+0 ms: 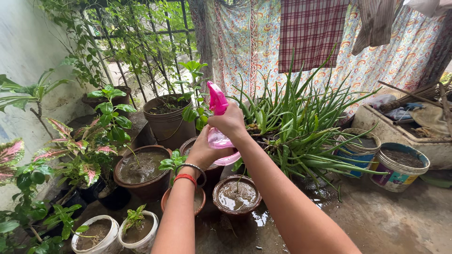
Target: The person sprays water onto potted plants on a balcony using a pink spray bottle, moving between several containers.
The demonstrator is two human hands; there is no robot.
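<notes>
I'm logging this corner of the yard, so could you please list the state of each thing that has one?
Pink spray bottle: upright, held by both hands.
Left hand: wrapped around the bottle's base.
Right hand: gripping its neck.
Small brown pot: soil waterlogged.
Large brown pot: soil wet, muddy.
Floor: wet.
Checked cloth: hanging.

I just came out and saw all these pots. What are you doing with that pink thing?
A person holds a pink spray bottle in both hands above the pots. The right hand grips its neck near the nozzle, and the left hand cups the bottom. Just below sit small brown pots of wet, muddy soil, and water shines on the floor. A big spiky green plant spreads out behind the bottle.
</notes>
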